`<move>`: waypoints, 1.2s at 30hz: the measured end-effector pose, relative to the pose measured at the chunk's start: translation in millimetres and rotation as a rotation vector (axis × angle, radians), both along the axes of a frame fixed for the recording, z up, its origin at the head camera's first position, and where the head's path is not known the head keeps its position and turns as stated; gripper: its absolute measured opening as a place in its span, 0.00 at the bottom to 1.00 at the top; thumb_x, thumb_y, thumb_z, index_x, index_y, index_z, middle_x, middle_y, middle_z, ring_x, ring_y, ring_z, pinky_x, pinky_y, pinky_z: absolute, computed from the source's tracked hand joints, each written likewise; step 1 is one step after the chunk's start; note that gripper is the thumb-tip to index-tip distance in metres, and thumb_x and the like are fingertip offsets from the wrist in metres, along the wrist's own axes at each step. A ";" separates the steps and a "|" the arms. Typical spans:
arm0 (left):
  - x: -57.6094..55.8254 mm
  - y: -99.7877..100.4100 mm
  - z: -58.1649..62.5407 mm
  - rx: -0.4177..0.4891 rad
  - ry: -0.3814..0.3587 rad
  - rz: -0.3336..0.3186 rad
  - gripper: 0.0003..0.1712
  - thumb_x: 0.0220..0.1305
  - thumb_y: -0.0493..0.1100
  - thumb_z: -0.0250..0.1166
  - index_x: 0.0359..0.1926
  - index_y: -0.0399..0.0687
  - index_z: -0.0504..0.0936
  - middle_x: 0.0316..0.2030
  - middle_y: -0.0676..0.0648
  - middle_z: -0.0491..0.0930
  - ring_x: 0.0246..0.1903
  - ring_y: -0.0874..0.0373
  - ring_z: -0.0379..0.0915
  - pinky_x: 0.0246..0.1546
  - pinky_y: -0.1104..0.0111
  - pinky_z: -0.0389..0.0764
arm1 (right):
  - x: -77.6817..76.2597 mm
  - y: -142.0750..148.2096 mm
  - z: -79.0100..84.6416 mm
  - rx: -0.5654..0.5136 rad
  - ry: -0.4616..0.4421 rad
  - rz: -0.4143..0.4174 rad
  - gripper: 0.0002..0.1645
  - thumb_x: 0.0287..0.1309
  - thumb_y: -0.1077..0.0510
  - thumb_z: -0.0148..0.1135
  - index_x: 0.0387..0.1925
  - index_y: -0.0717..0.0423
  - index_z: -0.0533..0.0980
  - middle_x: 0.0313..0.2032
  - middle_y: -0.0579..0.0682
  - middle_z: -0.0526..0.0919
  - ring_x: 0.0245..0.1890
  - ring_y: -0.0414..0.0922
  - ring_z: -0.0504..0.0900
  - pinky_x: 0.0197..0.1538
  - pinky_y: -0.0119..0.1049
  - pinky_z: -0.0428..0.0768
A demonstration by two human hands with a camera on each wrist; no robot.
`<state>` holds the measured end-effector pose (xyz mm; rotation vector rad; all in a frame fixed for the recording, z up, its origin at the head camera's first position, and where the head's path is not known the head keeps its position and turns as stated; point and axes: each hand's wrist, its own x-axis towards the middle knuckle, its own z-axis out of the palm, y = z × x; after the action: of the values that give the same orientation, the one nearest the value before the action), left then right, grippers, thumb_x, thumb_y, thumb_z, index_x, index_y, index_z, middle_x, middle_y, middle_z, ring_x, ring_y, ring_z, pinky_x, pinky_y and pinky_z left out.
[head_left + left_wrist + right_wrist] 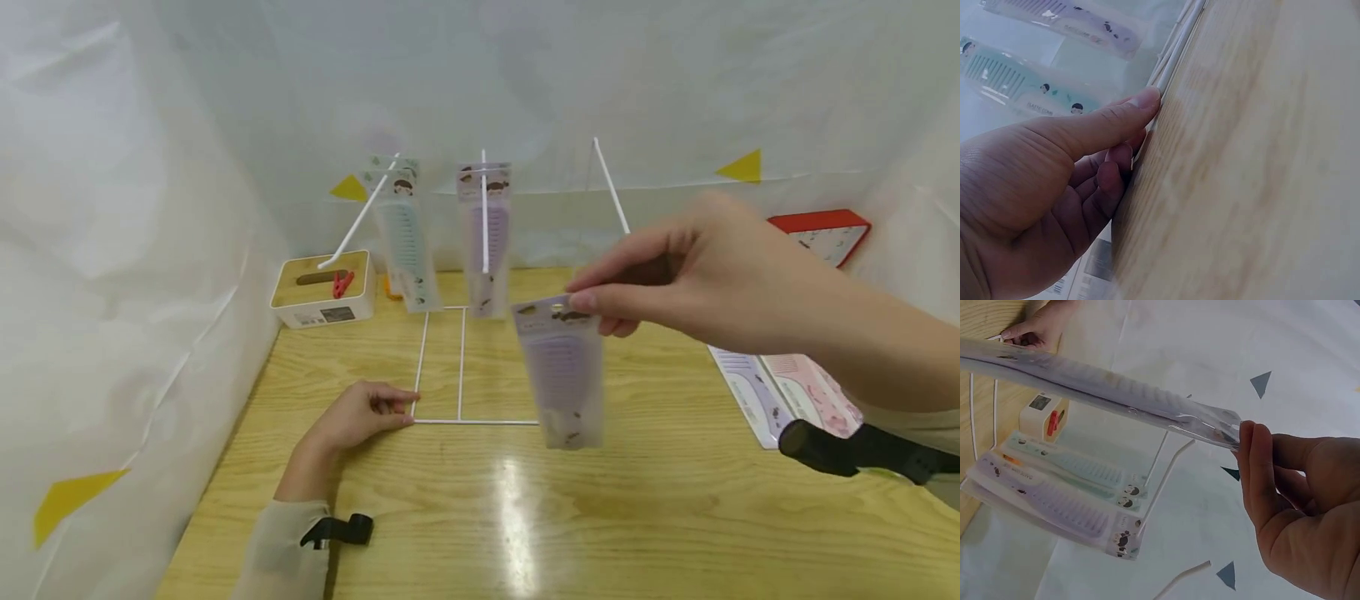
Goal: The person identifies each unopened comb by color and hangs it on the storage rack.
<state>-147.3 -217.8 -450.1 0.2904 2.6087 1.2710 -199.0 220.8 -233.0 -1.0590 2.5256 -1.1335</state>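
Note:
My right hand [675, 287] pinches the top corner of a purple comb in a clear packet [562, 375], which hangs down in front of the white wire rack [462, 367]. Seen from the right wrist, that packet [1110, 387] stretches leftward from the fingertips. With thumb and fingers my left hand [367, 414] holds the front left corner of the rack's base; the thumb lies along the wire in the left wrist view. Packaged green combs [405, 242] hang on the rack's left prong, and packaged purple combs [487, 233] on its middle prong. The right prong [611, 185] carries nothing visible.
A white box with a wooden lid [322, 287] and a red clip [342, 283] stands at the back left. On the right lie more packaged combs [780, 396], partly behind the right forearm, and a red-edged box [825, 233]. White sheeting encloses the wooden table [420, 517].

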 end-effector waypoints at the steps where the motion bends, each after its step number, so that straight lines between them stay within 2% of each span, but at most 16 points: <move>1: 0.2 -0.1 0.0 -0.001 0.000 0.001 0.20 0.60 0.43 0.73 0.53 0.44 0.87 0.34 0.46 0.83 0.27 0.61 0.71 0.28 0.73 0.74 | 13.0 -17.3 17.6 0.043 0.022 -0.026 0.12 0.58 0.47 0.72 0.45 0.35 0.87 0.35 0.37 0.90 0.33 0.42 0.89 0.39 0.37 0.85; 2: 0.6 -0.1 0.4 0.000 -0.001 0.002 0.20 0.60 0.43 0.73 0.53 0.44 0.87 0.34 0.46 0.83 0.27 0.61 0.71 0.28 0.73 0.74 | 25.2 -33.6 32.4 0.054 0.031 -0.071 0.08 0.57 0.47 0.73 0.40 0.33 0.88 0.32 0.34 0.90 0.31 0.39 0.89 0.39 0.35 0.85; 4: 0.4 -0.4 0.1 -0.004 -0.005 0.001 0.20 0.60 0.43 0.73 0.53 0.44 0.87 0.34 0.46 0.83 0.27 0.61 0.71 0.28 0.72 0.74 | 43.8 -57.8 59.1 0.124 0.075 -0.104 0.05 0.59 0.48 0.72 0.36 0.30 0.87 0.26 0.30 0.88 0.29 0.34 0.88 0.38 0.33 0.84; 6: -0.1 -0.5 0.3 -0.014 -0.002 0.003 0.20 0.60 0.44 0.73 0.53 0.46 0.87 0.34 0.47 0.83 0.28 0.61 0.71 0.29 0.72 0.74 | 48.4 -72.1 71.0 0.137 0.086 -0.094 0.07 0.60 0.52 0.71 0.34 0.31 0.87 0.25 0.29 0.87 0.28 0.32 0.87 0.38 0.32 0.84; 9: -1.7 -0.5 0.4 -0.029 -0.001 0.004 0.19 0.60 0.44 0.73 0.53 0.48 0.87 0.33 0.49 0.83 0.28 0.61 0.72 0.29 0.72 0.74 | 40.6 -83.3 75.5 0.137 0.061 -0.063 0.06 0.61 0.53 0.71 0.33 0.34 0.88 0.27 0.32 0.88 0.28 0.34 0.87 0.38 0.34 0.84; 17: -10.2 3.1 1.4 -0.028 0.015 -0.008 0.19 0.60 0.44 0.73 0.53 0.48 0.87 0.33 0.49 0.83 0.28 0.62 0.72 0.30 0.72 0.75 | 18.0 -100.1 83.6 0.155 -0.037 -0.044 0.06 0.63 0.61 0.67 0.38 0.54 0.89 0.34 0.49 0.90 0.32 0.44 0.89 0.39 0.35 0.85; 21: -11.2 2.6 1.0 -0.016 0.020 0.003 0.19 0.60 0.42 0.73 0.52 0.46 0.87 0.33 0.48 0.83 0.28 0.61 0.72 0.30 0.72 0.75 | 5.2 -104.2 81.3 0.165 -0.104 -0.041 0.07 0.64 0.59 0.67 0.39 0.56 0.88 0.36 0.52 0.90 0.35 0.45 0.89 0.42 0.35 0.85; 26: -7.2 1.0 0.0 -0.024 -0.005 -0.018 0.20 0.60 0.44 0.73 0.53 0.46 0.87 0.34 0.48 0.83 0.29 0.62 0.73 0.30 0.72 0.75 | -10.6 -104.5 75.7 0.155 -0.187 -0.005 0.09 0.65 0.60 0.66 0.41 0.59 0.87 0.39 0.55 0.89 0.37 0.47 0.89 0.44 0.36 0.85; 30: -3.4 -2.9 2.2 -0.024 -0.009 0.007 0.19 0.60 0.43 0.73 0.53 0.48 0.87 0.33 0.49 0.83 0.28 0.61 0.72 0.29 0.72 0.74 | -29.9 -107.7 73.9 0.148 -0.205 0.023 0.10 0.64 0.60 0.65 0.44 0.60 0.86 0.43 0.56 0.89 0.40 0.46 0.89 0.46 0.36 0.85; 33: -0.6 -4.7 3.2 -0.018 0.005 0.008 0.18 0.60 0.42 0.73 0.52 0.46 0.87 0.32 0.49 0.83 0.27 0.61 0.71 0.28 0.72 0.74 | -46.1 -110.0 71.7 0.140 -0.219 0.013 0.12 0.64 0.60 0.65 0.47 0.59 0.85 0.46 0.55 0.88 0.43 0.45 0.89 0.47 0.36 0.85; 36: 1.6 -4.1 1.7 -0.022 0.008 -0.026 0.19 0.61 0.43 0.73 0.53 0.44 0.87 0.33 0.48 0.83 0.28 0.62 0.72 0.29 0.72 0.75 | -60.0 -108.2 69.2 0.129 -0.259 -0.011 0.15 0.64 0.60 0.65 0.50 0.61 0.84 0.49 0.56 0.87 0.44 0.45 0.89 0.49 0.36 0.84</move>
<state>-145.7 -221.9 -448.5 0.3256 2.6145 1.2347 -259.0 112.6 -163.9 -0.8106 2.3661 -1.0216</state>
